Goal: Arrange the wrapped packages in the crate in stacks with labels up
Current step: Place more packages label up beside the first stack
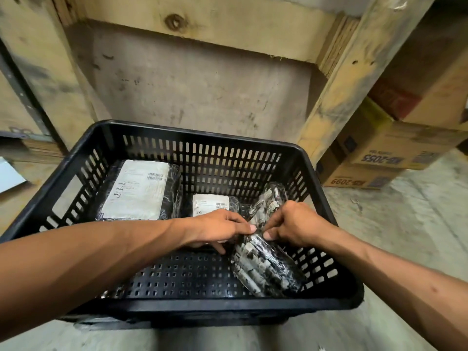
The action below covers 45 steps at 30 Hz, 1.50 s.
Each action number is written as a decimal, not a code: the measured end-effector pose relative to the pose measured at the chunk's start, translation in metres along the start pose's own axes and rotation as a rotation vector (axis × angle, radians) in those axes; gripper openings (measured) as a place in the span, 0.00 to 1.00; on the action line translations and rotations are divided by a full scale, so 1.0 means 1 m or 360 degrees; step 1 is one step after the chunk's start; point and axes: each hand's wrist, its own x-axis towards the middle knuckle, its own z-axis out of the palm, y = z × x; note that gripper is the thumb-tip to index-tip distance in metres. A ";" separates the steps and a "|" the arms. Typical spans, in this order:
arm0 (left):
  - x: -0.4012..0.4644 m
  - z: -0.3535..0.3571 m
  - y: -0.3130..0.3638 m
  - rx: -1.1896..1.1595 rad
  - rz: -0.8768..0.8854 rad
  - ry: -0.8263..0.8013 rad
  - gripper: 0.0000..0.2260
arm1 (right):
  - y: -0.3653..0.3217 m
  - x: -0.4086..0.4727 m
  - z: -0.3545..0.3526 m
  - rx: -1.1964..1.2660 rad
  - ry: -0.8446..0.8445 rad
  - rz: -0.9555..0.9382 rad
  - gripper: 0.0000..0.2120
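Plastic-wrapped, the long package (263, 249) is leaning on edge against the right wall of the black crate (202, 306), beside the small labelled package (211, 205). The left hand (220, 229) and right hand (295, 225) are both pinching its film at mid-length. Judging by that thin hold, the film could be slipping or tearing, dropping it label-down; no label is showing on it.

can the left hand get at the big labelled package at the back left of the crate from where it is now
Probably yes: the big labelled package lies label up with nothing on it, but the left hand is pinching the wrapped package and must let go first.
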 end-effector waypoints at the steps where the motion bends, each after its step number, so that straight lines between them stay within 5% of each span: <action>1: -0.003 -0.002 -0.002 -0.0008 -0.0033 -0.0038 0.14 | 0.001 -0.001 0.002 0.0088 -0.0029 0.0027 0.07; 9: -0.019 0.016 -0.009 -0.0531 -0.0397 -0.0330 0.18 | -0.005 -0.010 0.021 0.0421 -0.0270 0.0183 0.08; 18: -0.044 0.019 -0.005 -0.0779 -0.0132 0.0085 0.12 | 0.010 -0.019 0.002 0.0615 -0.0535 0.0125 0.13; 24: -0.076 -0.021 -0.004 -0.0581 0.0254 0.0237 0.12 | 0.003 -0.020 -0.002 0.0523 -0.0596 -0.0048 0.37; 29: -0.098 -0.044 -0.011 -0.0566 0.0450 0.0422 0.15 | -0.015 -0.014 0.016 0.0962 -0.0454 0.0028 0.44; 33: -0.102 -0.055 -0.016 -0.0687 0.0604 0.0598 0.21 | -0.031 -0.006 0.027 0.1504 -0.0429 -0.0028 0.21; 38: -0.096 -0.060 -0.022 -0.0929 0.0675 0.0483 0.36 | -0.033 -0.002 0.030 0.1646 -0.0095 -0.0146 0.43; 43: -0.101 -0.055 -0.013 0.0073 0.0445 0.0450 0.43 | -0.023 0.002 0.032 0.1498 0.0049 -0.0283 0.44; 45: -0.096 -0.052 -0.013 0.0182 0.0394 0.0510 0.45 | -0.020 0.003 0.030 0.1407 0.0127 -0.0310 0.43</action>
